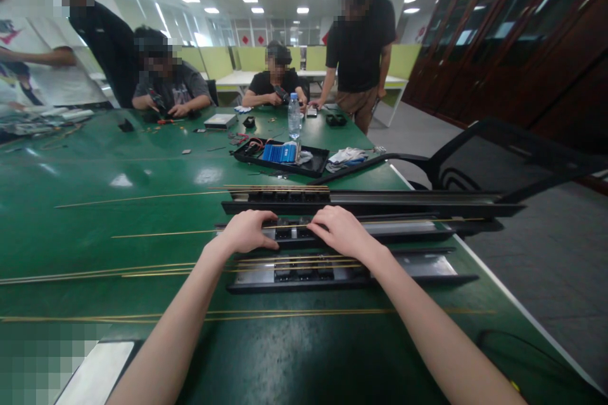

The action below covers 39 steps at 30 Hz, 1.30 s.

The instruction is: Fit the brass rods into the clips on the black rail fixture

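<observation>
Three long black metal channels lie crosswise on the green table. My left hand (247, 231) grips the left part of the middle channel (399, 229), with the thumb at its near side and the fingers at its far side. Small black blocks (285, 229) sit inside this channel between my hands. A thin brass rod (161, 234) runs along it over the blocks. My right hand (336, 228) is closed in a pinch on that rod, right of the blocks. The near channel (422, 264) and the far channel (403, 205) also hold black blocks and brass rods.
More brass rods (285, 314) lie nearest me. Beyond the channels are a black tray (313, 168) with a blue box (280, 152), gloves (349, 157) and a water bottle (294, 117). An office chair (513, 152) stands at the right edge. Several people are across the table.
</observation>
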Tool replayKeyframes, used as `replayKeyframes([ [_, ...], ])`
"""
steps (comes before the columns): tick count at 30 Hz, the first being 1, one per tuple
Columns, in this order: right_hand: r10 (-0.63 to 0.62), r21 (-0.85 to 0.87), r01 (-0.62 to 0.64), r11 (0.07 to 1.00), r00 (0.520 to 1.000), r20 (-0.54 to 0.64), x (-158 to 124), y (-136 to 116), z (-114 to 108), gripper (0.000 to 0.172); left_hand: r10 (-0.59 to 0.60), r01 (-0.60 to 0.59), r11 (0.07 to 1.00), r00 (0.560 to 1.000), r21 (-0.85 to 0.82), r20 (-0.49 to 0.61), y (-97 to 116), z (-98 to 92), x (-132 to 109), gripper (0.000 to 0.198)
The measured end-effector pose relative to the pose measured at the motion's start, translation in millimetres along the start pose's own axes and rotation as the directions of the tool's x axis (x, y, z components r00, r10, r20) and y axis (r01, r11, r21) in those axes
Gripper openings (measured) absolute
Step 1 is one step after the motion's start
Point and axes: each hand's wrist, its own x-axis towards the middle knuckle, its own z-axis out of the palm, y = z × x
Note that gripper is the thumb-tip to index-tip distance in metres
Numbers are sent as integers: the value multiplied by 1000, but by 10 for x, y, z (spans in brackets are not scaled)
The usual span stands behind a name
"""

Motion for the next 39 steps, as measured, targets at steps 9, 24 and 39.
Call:
replayKeyframes([
  [9, 8, 35, -8, 999, 1000, 2, -17, 53, -7, 31, -1, 1, 1000, 1000, -10, 3, -10, 5, 0, 71],
  [24, 6, 67, -7, 998, 1000, 19, -82, 133, -51, 28, -9, 9, 1000, 1000, -22, 5, -6, 10, 4, 73],
  [39, 11, 99, -12, 995, 1000, 9, -135, 195, -71, 29, 3, -3, 1000, 1000, -27, 5, -10, 5, 1, 73],
])
